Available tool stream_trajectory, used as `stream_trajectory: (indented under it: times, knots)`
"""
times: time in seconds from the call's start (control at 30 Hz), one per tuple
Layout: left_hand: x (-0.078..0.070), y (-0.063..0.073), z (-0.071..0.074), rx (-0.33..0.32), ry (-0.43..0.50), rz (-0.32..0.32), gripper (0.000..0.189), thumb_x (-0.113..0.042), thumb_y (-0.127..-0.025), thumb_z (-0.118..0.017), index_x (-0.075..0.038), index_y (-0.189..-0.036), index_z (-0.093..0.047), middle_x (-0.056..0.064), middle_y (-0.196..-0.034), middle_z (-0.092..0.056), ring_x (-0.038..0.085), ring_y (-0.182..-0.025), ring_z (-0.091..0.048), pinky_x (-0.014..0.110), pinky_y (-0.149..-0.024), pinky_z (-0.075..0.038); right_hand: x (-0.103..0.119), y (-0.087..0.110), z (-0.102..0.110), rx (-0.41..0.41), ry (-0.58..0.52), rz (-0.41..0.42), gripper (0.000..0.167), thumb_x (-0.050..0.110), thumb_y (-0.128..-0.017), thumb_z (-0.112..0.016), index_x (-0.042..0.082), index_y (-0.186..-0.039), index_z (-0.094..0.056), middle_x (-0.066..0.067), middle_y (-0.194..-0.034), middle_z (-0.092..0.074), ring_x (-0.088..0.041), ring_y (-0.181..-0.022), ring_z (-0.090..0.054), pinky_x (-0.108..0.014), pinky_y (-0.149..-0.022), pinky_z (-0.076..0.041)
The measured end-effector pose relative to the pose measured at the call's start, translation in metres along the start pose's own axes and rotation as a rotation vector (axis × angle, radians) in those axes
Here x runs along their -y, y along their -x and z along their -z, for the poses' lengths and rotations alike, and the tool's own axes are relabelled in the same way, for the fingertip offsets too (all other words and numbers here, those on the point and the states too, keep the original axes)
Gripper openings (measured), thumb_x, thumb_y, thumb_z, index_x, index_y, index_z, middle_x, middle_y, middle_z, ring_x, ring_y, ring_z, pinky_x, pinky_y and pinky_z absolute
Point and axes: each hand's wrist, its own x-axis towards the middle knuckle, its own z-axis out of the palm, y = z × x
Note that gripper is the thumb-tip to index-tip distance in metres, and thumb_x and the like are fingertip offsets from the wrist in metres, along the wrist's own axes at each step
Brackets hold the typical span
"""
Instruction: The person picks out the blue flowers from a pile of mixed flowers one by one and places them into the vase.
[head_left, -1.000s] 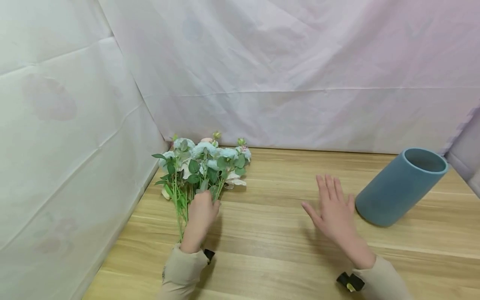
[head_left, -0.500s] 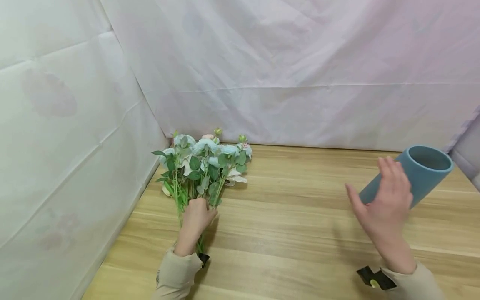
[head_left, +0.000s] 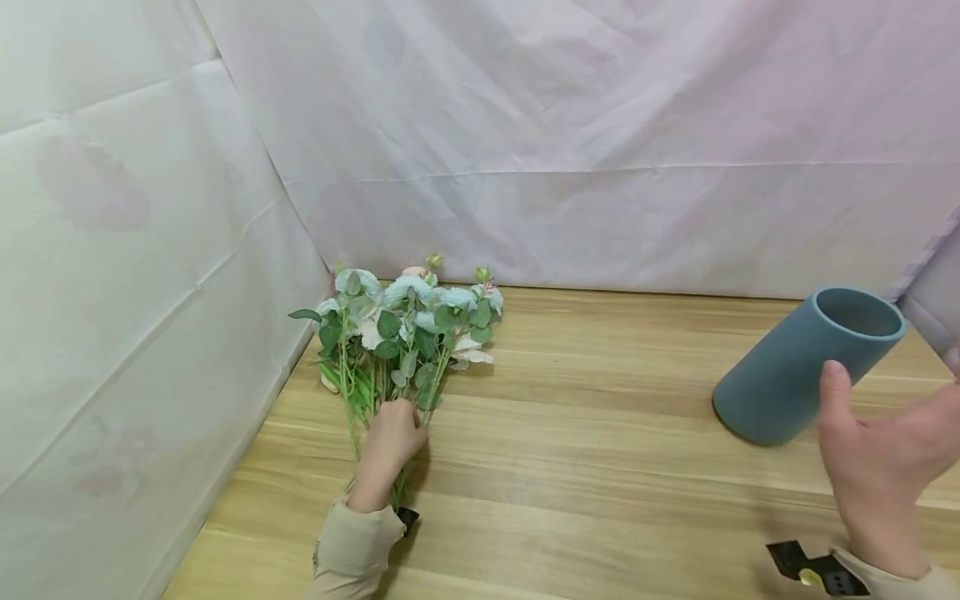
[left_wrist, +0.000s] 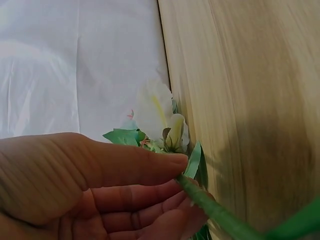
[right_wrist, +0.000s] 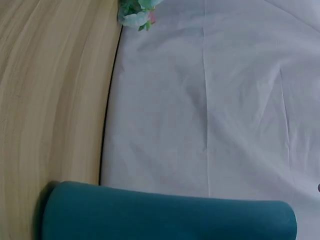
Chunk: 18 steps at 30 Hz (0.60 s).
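Left hand [head_left: 392, 437]: thumb and fingers pinch a green stem [left_wrist: 212, 207] in the bunch of artificial flowers [head_left: 408, 292], which lies on the wooden tabletop [head_left: 585, 475] near the back cloth [head_left: 555, 233]. Right hand [head_left: 881, 454]: holds nothing, thumb spread; some fingers cut off by the frame edge. Blue-grey vase [head_left: 787, 379] stands upright near this hand; contact not evident. Step in hand, judged: securing a stem. Next move likely calls for freeing it without dragging neighbouring stems, with the right hand available to steady the vase.
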Motion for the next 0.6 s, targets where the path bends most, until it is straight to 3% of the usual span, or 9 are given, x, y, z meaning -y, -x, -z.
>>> stream_trajectory:
  times: [0.1, 0.3, 0.47, 0.6]
  knots:
    - [0.001, 0.0, 0.0, 0.011, 0.026, -0.008, 0.046, 0.013, -0.069, -0.049, -0.017, -0.055, -0.017, -0.007, -0.054, -0.009, 0.009, -0.049, -0.008, 0.022, -0.046, -0.011, -0.012, -0.003, 0.01, 0.076, 0.045, -0.061, 0.078, 0.03, -0.084, -0.06, -0.014, -0.135, -0.02, -0.011, -0.15, -0.016, -0.015, -0.137, -0.009, -0.023, -0.11, 0.001]
    - [0.005, -0.002, -0.001, 0.028, 0.067, -0.023, 0.048, 0.013, -0.071, -0.053, -0.017, -0.057, -0.018, -0.006, -0.055, -0.009, 0.01, -0.049, -0.009, 0.023, -0.048, -0.013, -0.031, -0.001, 0.014, 0.134, 0.001, -0.117, 0.079, 0.023, -0.084, -0.063, -0.009, -0.14, -0.017, -0.007, -0.151, -0.013, -0.013, -0.137, -0.008, -0.02, -0.109, -0.001]
    - [0.007, -0.002, -0.002, 0.017, 0.095, -0.038, 0.046, 0.012, -0.073, -0.057, -0.015, -0.058, -0.023, -0.006, -0.055, -0.011, 0.011, -0.048, -0.012, 0.023, -0.048, -0.015, -0.044, 0.007, 0.013, 0.198, -0.012, -0.37, 0.079, 0.02, -0.084, -0.066, 0.015, -0.145, -0.017, 0.003, -0.145, -0.018, -0.008, -0.129, -0.017, -0.025, -0.101, -0.018]
    - [0.008, 0.0, -0.003, -0.007, 0.098, -0.043, 0.034, 0.01, -0.074, -0.062, -0.01, -0.058, -0.038, -0.004, -0.053, -0.022, 0.011, -0.047, -0.022, 0.023, -0.047, -0.023, -0.05, 0.009, 0.012, 0.258, 0.0, -0.521, 0.081, 0.018, -0.084, -0.066, 0.021, -0.147, -0.014, 0.004, -0.145, -0.019, -0.005, -0.127, -0.02, -0.022, -0.093, -0.022]
